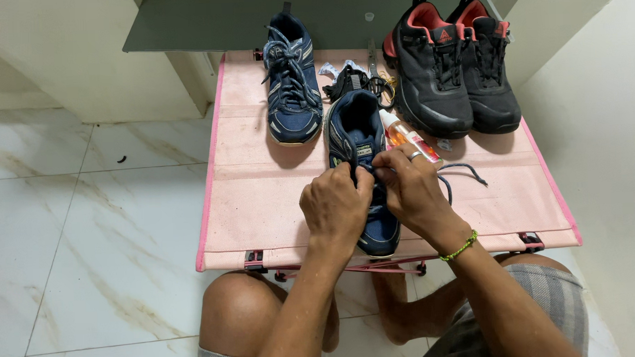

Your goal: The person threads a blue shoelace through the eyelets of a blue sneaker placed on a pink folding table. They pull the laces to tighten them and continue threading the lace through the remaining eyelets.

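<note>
Your blue shoe point(362, 145) lies near the front edge of the pink table point(255, 195), a little right of the middle, its toe toward you and its opening toward the back. Both your hands meet over its lacing. Your left hand point(335, 207) covers the front part of the shoe, fingers curled and pinched together on the dark lace point(465, 170) at the tongue. Your right hand point(413, 189), with a ring on one finger and a green bead bracelet point(461, 249) at the wrist, also pinches that lace, touching the left hand; a loose end of the lace trails to the right across the table.

Just beside the shoe on its right lies a small bottle point(406, 137) with orange liquid and a white cap, partly behind your right hand. Toward the back edge, left of the middle, stands the second blue shoe point(291, 81), laced. Between it and the back right corner lie a dark strap and small metal items point(353, 77), too small to tell apart. At the back right corner stands a pair of black shoes point(458, 68) with red lining. The table rests on a white marble floor point(87, 229); your bare knees show below its front edge.
</note>
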